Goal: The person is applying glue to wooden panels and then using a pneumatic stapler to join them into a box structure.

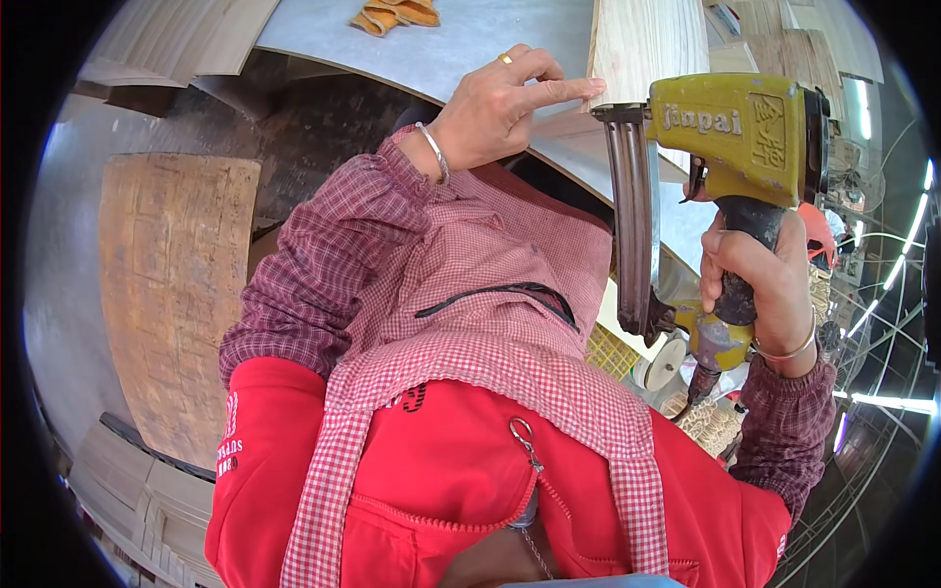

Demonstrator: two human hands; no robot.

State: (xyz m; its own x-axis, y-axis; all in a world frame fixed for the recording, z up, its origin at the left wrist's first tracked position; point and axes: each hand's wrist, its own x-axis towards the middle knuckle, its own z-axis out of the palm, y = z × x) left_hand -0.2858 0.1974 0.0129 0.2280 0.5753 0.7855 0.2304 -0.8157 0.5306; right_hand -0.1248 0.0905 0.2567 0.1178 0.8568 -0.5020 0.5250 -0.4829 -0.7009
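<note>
A yellow-green pneumatic nail gun (730, 122) is held in my right hand (769, 274), whose fingers wrap its black grip below the trigger. Its long metal magazine (632, 216) runs down toward my body. The gun's nose sits at the near left corner of a pale wooden board (647, 49); whether it touches the wood I cannot tell. My left hand (500, 108) reaches over with the index finger stretched out, its tip at that same corner. The other left fingers are bent, and nothing shows in them. My left thumb is mostly hidden.
The boards rest on a grey-white worktable (333, 34), where an orange glove (394, 16) lies near the far edge. More pale boards (176, 39) are stacked at far left. A worn brown panel (176, 304) stands at left. An air hose fitting (701, 382) hangs under the gun's grip.
</note>
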